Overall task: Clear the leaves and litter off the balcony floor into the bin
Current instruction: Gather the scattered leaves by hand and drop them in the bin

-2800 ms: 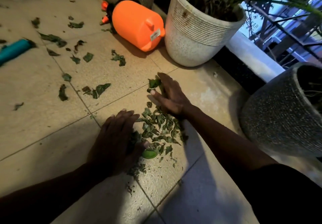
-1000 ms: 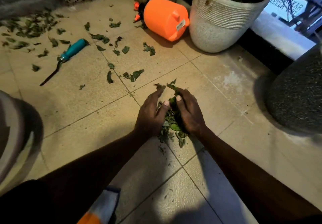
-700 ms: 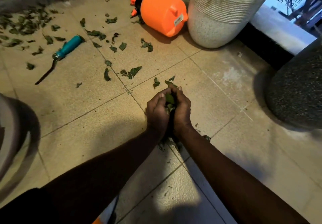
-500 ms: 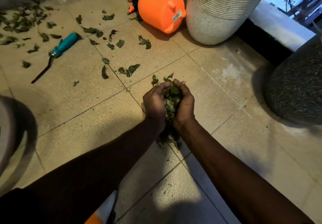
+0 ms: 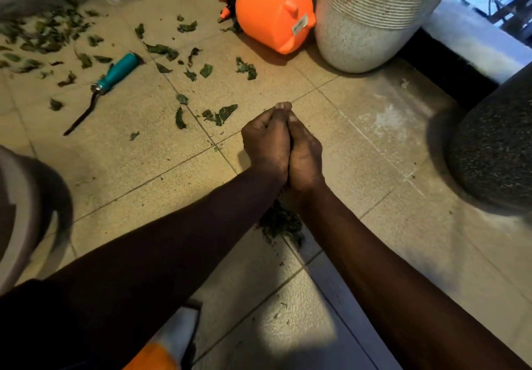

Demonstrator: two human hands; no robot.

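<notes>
green wad first: a clump of leaves [image 5: 280, 224] pokes out dark beneath the two wrists, right over a tile joint, and it runs up into the heels of the hands. left hand [image 5: 266, 142] and right hand [image 5: 305, 153] are pressed side by side, fingers curled inward, fingertips meeting at the far end, both clenched together around that clump. what sits between the palms is hidden. both forearms come in from the bottom of the view and meet above the beige tiled floor [image 5: 144, 153].

beyond the hands, loose leaves [image 5: 221, 113] lie scattered over the tiles, the nearest just left of the knuckles, more trailing off toward the far wall. a thicker drift of leaves [image 5: 37, 32] sits in the far left corner. a teal-handled tool [image 5: 115, 71] lies flat among the scraps, its dark metal end pointing to the near left.

an orange sprayer [image 5: 270, 12] lies on its side at the far end, hard up beside a white ribbed pot [image 5: 362, 24]; whether the two touch, i cannot tell. a dark speckled pot [image 5: 495, 150] stands at the right edge, well apart from the hands. at the left edge a pale rounded rim [image 5: 17, 211] shows, too blurred to name.
</notes>
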